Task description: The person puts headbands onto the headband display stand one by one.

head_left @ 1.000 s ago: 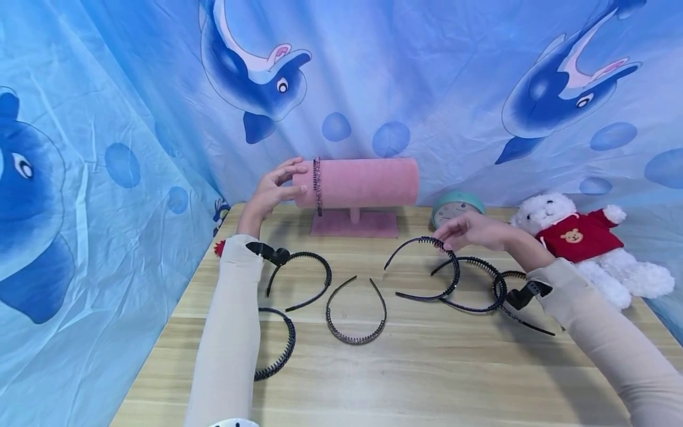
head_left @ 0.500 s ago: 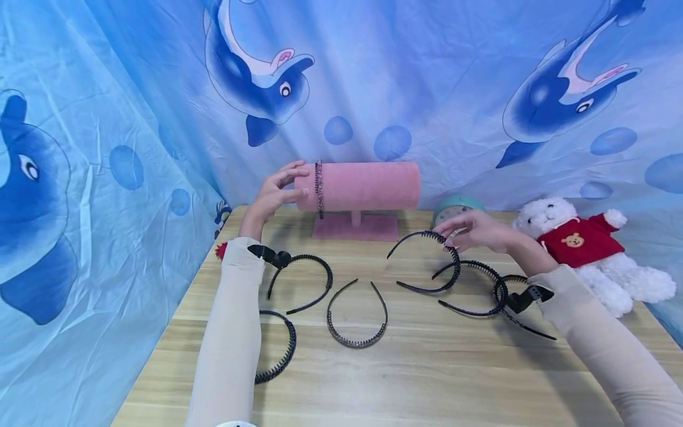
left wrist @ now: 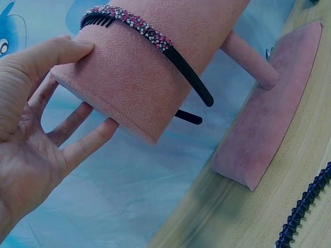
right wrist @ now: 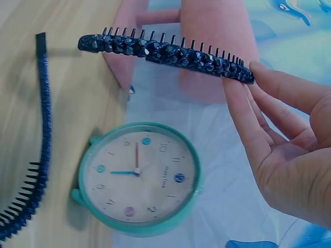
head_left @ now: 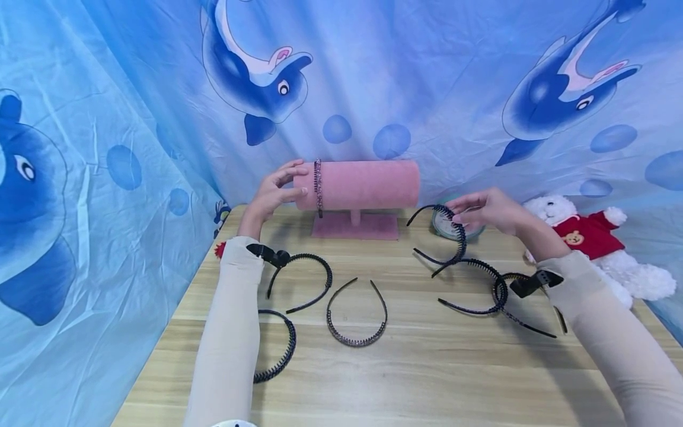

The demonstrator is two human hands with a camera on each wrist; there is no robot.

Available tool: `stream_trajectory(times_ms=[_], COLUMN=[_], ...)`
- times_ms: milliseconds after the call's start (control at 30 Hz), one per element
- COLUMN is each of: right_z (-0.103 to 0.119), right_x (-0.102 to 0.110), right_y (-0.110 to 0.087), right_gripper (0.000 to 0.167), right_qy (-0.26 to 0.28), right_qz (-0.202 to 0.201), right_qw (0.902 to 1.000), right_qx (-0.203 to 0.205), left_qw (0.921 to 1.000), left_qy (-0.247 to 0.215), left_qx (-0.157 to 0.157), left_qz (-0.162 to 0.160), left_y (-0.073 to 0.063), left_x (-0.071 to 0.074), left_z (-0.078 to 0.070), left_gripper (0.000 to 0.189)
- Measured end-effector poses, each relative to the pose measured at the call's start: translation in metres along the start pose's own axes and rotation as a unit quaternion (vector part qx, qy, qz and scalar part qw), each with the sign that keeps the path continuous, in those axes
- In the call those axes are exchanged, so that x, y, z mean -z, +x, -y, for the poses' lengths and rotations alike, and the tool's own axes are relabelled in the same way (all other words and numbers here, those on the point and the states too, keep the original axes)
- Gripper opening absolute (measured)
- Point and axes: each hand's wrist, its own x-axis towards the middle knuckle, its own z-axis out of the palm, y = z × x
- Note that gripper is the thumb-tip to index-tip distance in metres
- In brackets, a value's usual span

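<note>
My left hand (head_left: 271, 194) grips the left end of a pink plush display roll (head_left: 368, 185) on a stand. In the left wrist view its thumb (left wrist: 57, 54) lies against the roll, with the fingers along the end edge. Around the roll near that hand sits a headband with pink and silver stones (left wrist: 137, 23). My right hand (head_left: 493, 210) pinches a dark toothed headband (right wrist: 176, 54) between thumb and fingers. This headband is raised off the table, to the right of the roll and in front of a green-rimmed clock (right wrist: 137, 181).
On the wooden table (head_left: 384, 385) lie several more headbands: a brownish one (head_left: 356, 343) in the middle, dark ones (head_left: 328, 279) at left, and an overlapping group (head_left: 493, 281) at right. A white teddy bear in a red shirt (head_left: 584, 237) sits at the back right.
My right hand has lifted the dark headband up and slightly to the right, away from the overlapping headbands and nearer the clock. My left hand keeps its place on the roll.
</note>
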Motion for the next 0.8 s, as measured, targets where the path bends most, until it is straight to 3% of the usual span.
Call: stream_trajectory(times_ms=[267, 567, 800], right_z=[0.016, 0.033, 0.04], right_x=[0.01, 0.012, 0.008], right_y=[0.011, 0.023, 0.037], right_gripper=[0.055, 0.059, 0.058], right_qy=[-0.005, 0.019, 0.049], right_qz=[-0.05, -0.088, -0.111], right_qw=[0.9987, 0.996, 0.9925], right_qx=[-0.004, -0.005, -0.011], left_qw=[0.9999, 1.0, 1.0], left_qy=[0.009, 0.002, 0.005], left_qx=[-0.007, -0.002, 0.008], left_qz=[-0.013, -0.009, 0.0], left_y=[0.015, 0.014, 0.003], left_x=[0.007, 0.006, 0.003], left_z=[0.025, 0.023, 0.006], left_gripper=[0.049, 0.051, 0.051])
